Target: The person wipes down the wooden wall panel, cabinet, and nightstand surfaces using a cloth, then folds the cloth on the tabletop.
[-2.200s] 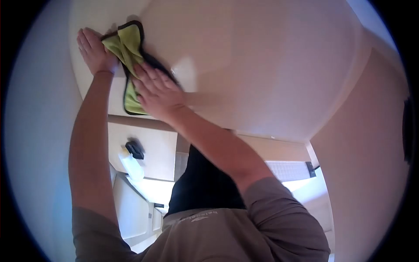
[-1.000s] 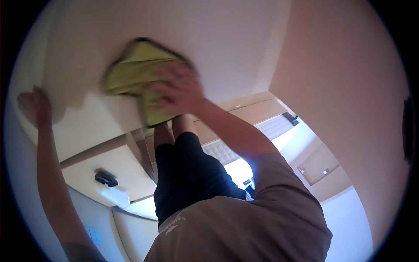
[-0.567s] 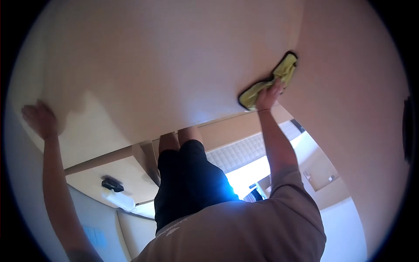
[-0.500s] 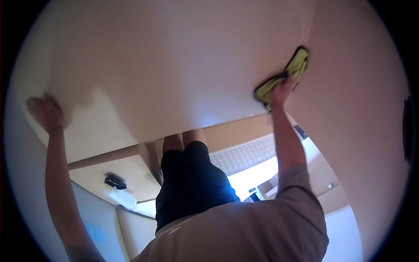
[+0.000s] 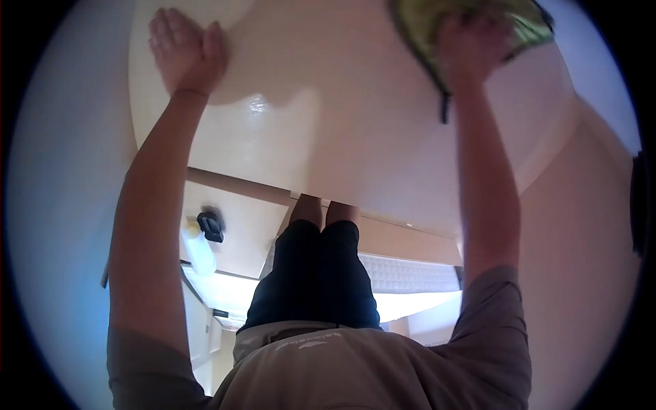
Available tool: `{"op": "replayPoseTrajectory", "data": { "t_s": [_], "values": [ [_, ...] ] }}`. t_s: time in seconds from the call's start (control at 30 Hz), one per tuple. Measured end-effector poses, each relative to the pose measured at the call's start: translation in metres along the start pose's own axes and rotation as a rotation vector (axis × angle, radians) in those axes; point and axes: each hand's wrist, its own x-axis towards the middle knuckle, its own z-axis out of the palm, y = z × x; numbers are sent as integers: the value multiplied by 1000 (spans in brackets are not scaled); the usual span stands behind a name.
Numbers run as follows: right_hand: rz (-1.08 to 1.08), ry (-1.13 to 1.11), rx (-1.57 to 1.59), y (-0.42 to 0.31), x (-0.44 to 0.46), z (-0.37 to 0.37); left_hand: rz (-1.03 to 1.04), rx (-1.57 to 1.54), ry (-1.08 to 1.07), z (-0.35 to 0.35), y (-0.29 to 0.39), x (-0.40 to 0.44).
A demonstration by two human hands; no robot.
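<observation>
Spread flat at the upper left, my left hand [image 5: 186,58] rests on a smooth, pale board-like surface [image 5: 328,89], its fingers stretched out and holding nothing. My right hand [image 5: 475,51] is at the upper right, slightly blurred, on a yellow-green cloth [image 5: 420,27] with dark edging. The hand presses the cloth against the same surface. Part of the cloth runs out of the top of the view, and one dark-edged corner hangs down beside my wrist.
Below the surface's edge are my legs in dark shorts [image 5: 314,273]. To their left, a black object [image 5: 210,227] and a white cylinder-shaped item [image 5: 199,253] lie on a pale panel. A white quilted mattress [image 5: 410,275] shows at the right. Pale walls [image 5: 581,273] flank the surface.
The view has shifted, and both hands now appear higher in it. The cloth, with my right hand on it, has moved up and right across the surface. My left hand stays flat.
</observation>
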Motion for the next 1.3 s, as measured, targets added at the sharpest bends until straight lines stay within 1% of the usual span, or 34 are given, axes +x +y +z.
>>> {"op": "replayPoseTrajectory", "data": {
  "t_s": [0.03, 0.07, 0.1, 0.13, 0.2, 0.23, 0.27, 0.33, 0.4, 0.47, 0.5, 0.53, 0.6, 0.63, 0.67, 0.73, 0.77, 0.8, 0.83, 0.87, 0.9, 0.93, 0.97, 1.0, 1.03, 1.1, 1.13, 1.2, 1.23, 1.27, 1.3],
  "values": [
    [4, -64, 103, -44, -15, -28, -12, 12, 3, -1, 1, 1],
    [-102, -262, 113, -80, -23, -60, 23, -20, 35, 0, 2, 2],
    [-161, -224, 340, -107, -39, -79, 57, -52, 68, 0, 1, 2],
    [-213, -189, 564, -127, -58, -93, 22, -16, 39, -1, 1, 0],
    [-324, -202, 667, -149, -100, -115, 27, -39, 42, -3, 3, 2],
    [-375, -260, 724, -147, -121, -124, 40, -69, 48, -4, 4, 3],
    [-426, -319, 782, -144, -145, -133, 41, -62, 40, -8, 6, 2],
    [-532, -378, 813, -118, -186, -141, -112, 158, -204, -15, 14, 4],
    [-577, -422, 743, -70, -223, -141, -116, 145, -198, -19, 16, 7],
    [-586, -415, 672, -6, -250, -122, -136, 130, -191, -17, 13, 8],
    [-612, -419, 586, 29, -252, -107, -123, 91, -184, -13, 11, 6],
    [-618, -499, 527, 63, -242, -93, -109, 55, -175, -12, 9, 8],
    [-603, -312, 543, 95, -196, -52, -140, 41, -174, -13, 9, 11],
    [-581, -266, 570, 90, -155, -43, -150, 22, -182, -15, 10, 11],
    [-559, -160, 593, 70, -112, -38, -157, 18, -176, -16, 10, 12],
    [-535, -97, 530, 22, -33, -22, -168, 26, -173, -14, 5, 14],
    [-540, -73, 527, -10, 5, -26, -155, 27, -171, -15, 7, 16],
    [-570, 13, 568, -44, 34, -20, -168, 28, -168, -15, 9, 17],
    [-583, -38, 359, -78, 56, -13, -177, 48, -193, -16, 12, 19],
    [-586, -27, 304, -123, 80, -29, -183, 69, -215, -17, 12, 21],
    [-636, -137, 186, -161, 99, -49, -188, 72, -201, -15, 10, 22],
    [-460, -99, 435, -197, 100, -69, -154, 22, -105, -12, 8, 20],
    [-467, 100, 531, -222, 109, -67, -114, -27, -8, -11, 6, 21],
    [-480, 104, 536, -243, 110, -66, -121, -22, -15, -11, 0, 17],
    [-474, 127, 545, -244, 112, -70, -116, -10, 5, -12, 0, 17],
    [-539, 150, 618, -236, 105, -74, -184, -36, -130, -13, 0, 15],
    [-532, 56, 550, -230, 95, -76, -198, -69, -149, -16, 1, 15],
    [-550, 41, 608, -200, 49, -86, -190, -66, -140, -21, 3, 15],
    [-556, -90, 591, -197, 21, -83, -204, -40, -198, -9, -5, 15],
    [-573, -150, 639, -177, -12, -89, -206, -50, -220, -8, -5, 13],
    [-589, -234, 637, -156, -44, -94, -201, -53, -189, -10, -5, 14]
  ]
}}
